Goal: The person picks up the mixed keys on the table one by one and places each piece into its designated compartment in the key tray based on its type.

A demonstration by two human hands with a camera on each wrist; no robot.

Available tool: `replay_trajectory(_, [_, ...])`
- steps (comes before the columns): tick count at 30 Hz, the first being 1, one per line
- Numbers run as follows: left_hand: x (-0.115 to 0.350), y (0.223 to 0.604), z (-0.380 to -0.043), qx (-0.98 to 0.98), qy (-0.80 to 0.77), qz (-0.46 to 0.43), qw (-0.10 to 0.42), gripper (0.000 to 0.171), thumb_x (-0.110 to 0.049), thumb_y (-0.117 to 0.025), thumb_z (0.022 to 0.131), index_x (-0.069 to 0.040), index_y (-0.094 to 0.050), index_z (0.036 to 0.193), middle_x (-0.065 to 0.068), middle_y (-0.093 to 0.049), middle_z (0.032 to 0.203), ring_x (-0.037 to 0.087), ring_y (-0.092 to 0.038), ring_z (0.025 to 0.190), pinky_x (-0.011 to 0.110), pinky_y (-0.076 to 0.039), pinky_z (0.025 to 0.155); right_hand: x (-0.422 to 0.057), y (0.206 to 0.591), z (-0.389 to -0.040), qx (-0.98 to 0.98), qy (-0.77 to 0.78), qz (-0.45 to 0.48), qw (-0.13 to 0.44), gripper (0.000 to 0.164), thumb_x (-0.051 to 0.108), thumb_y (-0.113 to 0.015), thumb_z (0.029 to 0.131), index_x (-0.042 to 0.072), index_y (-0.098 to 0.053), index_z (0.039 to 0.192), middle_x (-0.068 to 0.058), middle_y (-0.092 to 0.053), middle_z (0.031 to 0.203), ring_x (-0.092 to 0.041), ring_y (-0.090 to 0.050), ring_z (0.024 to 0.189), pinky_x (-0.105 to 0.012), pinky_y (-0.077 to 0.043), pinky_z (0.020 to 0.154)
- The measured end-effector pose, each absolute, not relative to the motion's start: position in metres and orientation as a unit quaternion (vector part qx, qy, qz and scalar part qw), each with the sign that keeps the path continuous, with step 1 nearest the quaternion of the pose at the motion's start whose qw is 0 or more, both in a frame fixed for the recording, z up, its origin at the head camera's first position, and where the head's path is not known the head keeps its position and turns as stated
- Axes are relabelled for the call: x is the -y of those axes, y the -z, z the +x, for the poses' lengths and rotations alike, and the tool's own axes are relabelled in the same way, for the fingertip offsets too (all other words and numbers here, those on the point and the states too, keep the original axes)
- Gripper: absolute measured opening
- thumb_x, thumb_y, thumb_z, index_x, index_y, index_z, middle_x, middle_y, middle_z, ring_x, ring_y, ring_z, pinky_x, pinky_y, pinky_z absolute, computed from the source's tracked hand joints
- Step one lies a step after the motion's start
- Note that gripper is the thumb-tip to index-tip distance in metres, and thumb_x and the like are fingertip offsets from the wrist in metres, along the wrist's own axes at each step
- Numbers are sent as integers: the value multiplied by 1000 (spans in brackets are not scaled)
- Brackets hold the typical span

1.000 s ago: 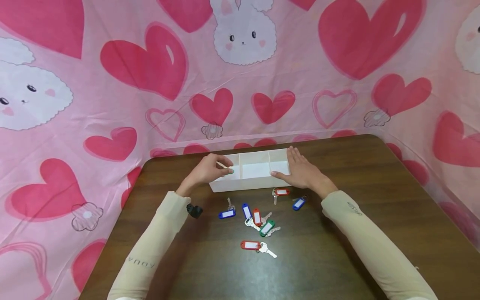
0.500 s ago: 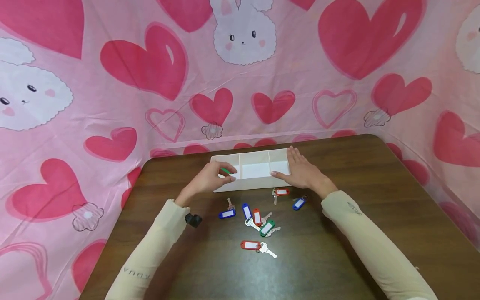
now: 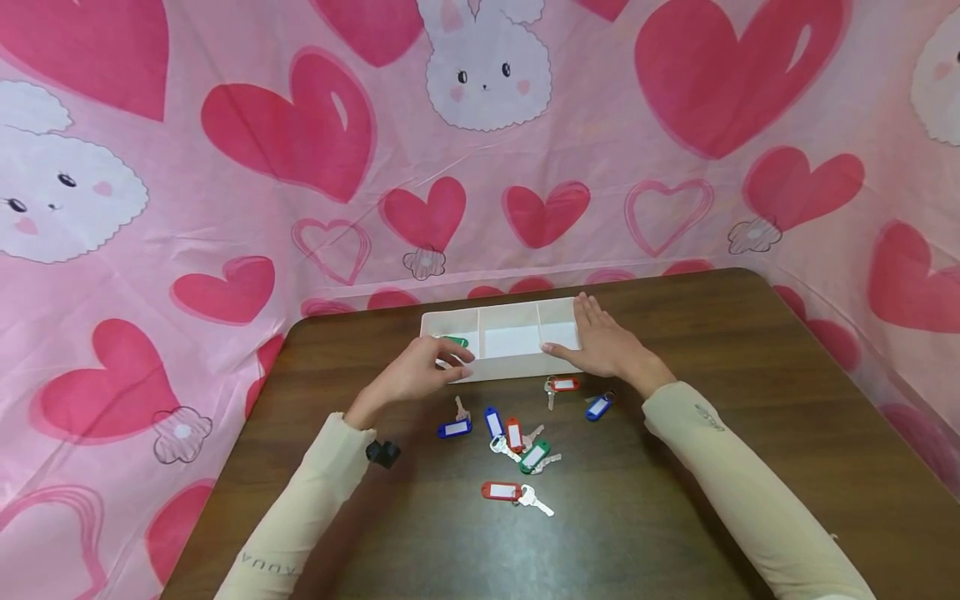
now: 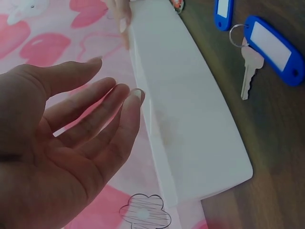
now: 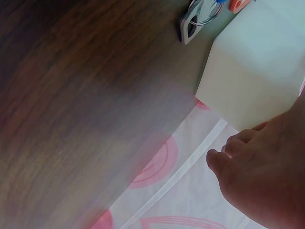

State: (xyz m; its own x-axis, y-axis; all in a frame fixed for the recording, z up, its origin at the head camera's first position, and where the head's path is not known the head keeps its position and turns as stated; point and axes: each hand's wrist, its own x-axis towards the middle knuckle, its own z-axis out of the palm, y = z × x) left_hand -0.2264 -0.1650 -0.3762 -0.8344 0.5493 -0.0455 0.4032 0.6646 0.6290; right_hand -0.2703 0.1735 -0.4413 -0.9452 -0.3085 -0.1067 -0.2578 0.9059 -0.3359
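A white three-compartment box [image 3: 517, 367] stands near the back of the table. In its left compartment lies a green key tag [image 3: 455, 341], partly hidden by my left hand [image 3: 423, 367]. That hand hovers at the box's front left wall, fingers loosely curved with nothing between them, as the left wrist view of the hand [image 4: 90, 124] also shows. My right hand [image 3: 607, 342] rests along the box's right end, its thumb reaching over the front wall and its other fingers extended along the end. In the right wrist view, that hand [image 5: 267, 162] is beside the box's pale wall [image 5: 252, 81].
In front of the box lie several tagged keys: a blue tag [image 3: 454, 428], another blue tag [image 3: 493, 422], a red tag [image 3: 513, 434], a green tag [image 3: 535, 456], a red tag [image 3: 500, 491], a red tag [image 3: 564, 384] and a blue tag [image 3: 598, 407]. A patterned pink cloth [image 3: 480, 167] hangs behind.
My left hand has let go of the green key tag in the left compartment and drawn back toward the front wall. The right hand has stayed in place.
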Motion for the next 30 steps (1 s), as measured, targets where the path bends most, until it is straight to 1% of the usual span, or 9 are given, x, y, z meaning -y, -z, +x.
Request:
replay_trajectory(5, [168,383,-222,-906,-306,264,124,33,-21,-73,99,-4,-75,128,12,-76,125,25,-72,112,43,-63,98,-173,441,-270,-973,158,-148,79,125,87,-42,91,-3,3,166,-23,4,177,-42,3,166,-56,-11,134])
replay_trajectory(12, [171,391,-218,-901,-309,265,151,40,-24,-73,100,-5,-70,135,16,-73,133,26,-72,116,45,-62,101,-173,441,-269,-973,159,-150,78,124,85,-42,92,-3,3,166,-23,4,177,-41,3,166,-55,-11,135])
replay_trajectory(17, [172,398,-213,-903,-301,262,159,38,-22,-73,100,-4,-72,132,16,-74,131,28,-71,117,47,-60,104,-172,442,-269,-973,159,-151,77,125,86,-42,92,-4,2,166,-23,4,177,-42,2,165,-56,-11,134])
replay_trajectory(21, [173,405,-209,-903,-294,272,157,37,-20,-74,99,-3,-72,131,16,-74,131,29,-69,118,51,-58,107,-172,441,-268,-972,162,-151,76,123,84,-44,92,-4,2,166,-23,3,177,-42,2,165,-55,-11,134])
replay_trajectory(23, [174,409,-208,-901,-291,281,155,37,-20,-73,99,-1,-71,132,16,-74,130,27,-68,113,50,-59,106,-172,442,-268,-973,161,-150,75,123,84,-44,93,-4,2,166,-23,3,177,-42,1,165,-55,-11,134])
replay_trajectory(27, [175,415,-206,-897,-287,297,158,37,-18,-73,100,1,-70,132,16,-75,124,23,-65,99,47,-62,97,-172,443,-269,-974,153,-148,72,123,84,-43,93,-4,2,166,-24,2,177,-42,0,165,-54,-12,134])
replay_trajectory(30, [176,418,-204,-899,-278,297,162,37,-19,-73,100,-1,-71,133,15,-75,123,19,-63,95,41,-63,91,-172,444,-270,-975,152,-149,72,123,84,-43,93,-4,3,166,-24,2,177,-42,1,166,-54,-12,134])
